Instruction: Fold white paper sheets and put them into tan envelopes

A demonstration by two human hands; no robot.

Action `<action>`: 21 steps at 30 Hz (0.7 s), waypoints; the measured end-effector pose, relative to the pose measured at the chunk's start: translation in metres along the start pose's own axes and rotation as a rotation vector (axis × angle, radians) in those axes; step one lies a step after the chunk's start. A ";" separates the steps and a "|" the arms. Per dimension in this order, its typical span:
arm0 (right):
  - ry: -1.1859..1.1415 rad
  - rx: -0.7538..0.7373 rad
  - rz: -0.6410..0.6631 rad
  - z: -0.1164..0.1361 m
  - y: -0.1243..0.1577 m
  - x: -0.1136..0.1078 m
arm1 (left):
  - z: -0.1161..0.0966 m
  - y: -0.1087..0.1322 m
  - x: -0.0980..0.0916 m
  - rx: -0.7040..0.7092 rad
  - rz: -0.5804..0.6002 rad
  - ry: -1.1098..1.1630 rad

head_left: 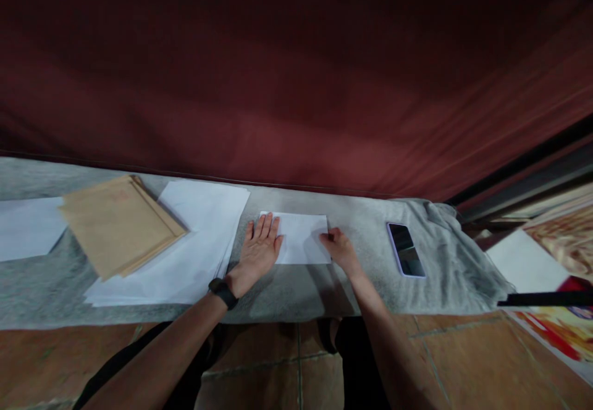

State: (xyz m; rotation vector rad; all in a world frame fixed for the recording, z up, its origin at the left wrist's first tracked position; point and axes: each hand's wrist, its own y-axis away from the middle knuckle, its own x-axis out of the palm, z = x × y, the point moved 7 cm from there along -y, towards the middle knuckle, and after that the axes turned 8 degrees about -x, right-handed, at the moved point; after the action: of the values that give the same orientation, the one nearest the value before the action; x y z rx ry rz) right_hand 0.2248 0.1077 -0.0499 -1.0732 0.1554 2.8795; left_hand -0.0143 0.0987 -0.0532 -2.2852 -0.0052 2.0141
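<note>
A folded white sheet of paper (303, 237) lies on the grey cloth-covered table (287, 289) in front of me. My left hand (259, 249) rests flat on the sheet's left edge, fingers stretched out and together; a black watch is on that wrist. My right hand (339, 248) presses on the sheet's right edge with its fingers curled down onto the paper.
A stack of white sheets (185, 255) lies left of the folded sheet, with a pile of brown envelopes (118, 221) on it. More white paper (28, 228) sits at far left. A phone (406, 249) lies at right. A dark red curtain (296, 76) hangs behind.
</note>
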 end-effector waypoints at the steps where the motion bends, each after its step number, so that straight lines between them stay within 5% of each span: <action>1: -0.081 0.006 0.014 -0.001 -0.002 0.001 | 0.000 -0.001 0.000 -0.005 -0.007 0.011; 6: -0.389 0.021 0.034 0.008 -0.004 -0.002 | -0.020 0.006 -0.014 0.135 -0.040 0.170; 11: -1.036 0.057 0.082 0.032 0.003 0.002 | -0.054 0.026 -0.034 0.304 -0.054 0.354; 16: -1.251 -0.016 0.152 0.056 0.009 0.004 | -0.051 0.018 -0.044 0.161 -0.062 0.689; 21: -1.188 -0.012 0.077 0.048 0.004 0.005 | -0.021 0.004 -0.040 -0.280 -0.038 1.461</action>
State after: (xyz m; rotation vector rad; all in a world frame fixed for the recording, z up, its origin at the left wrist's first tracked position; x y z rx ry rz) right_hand 0.1896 0.1099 -0.0162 0.7340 0.0968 3.0139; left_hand 0.0014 0.0909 -0.0115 -3.2299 -0.2157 -0.0441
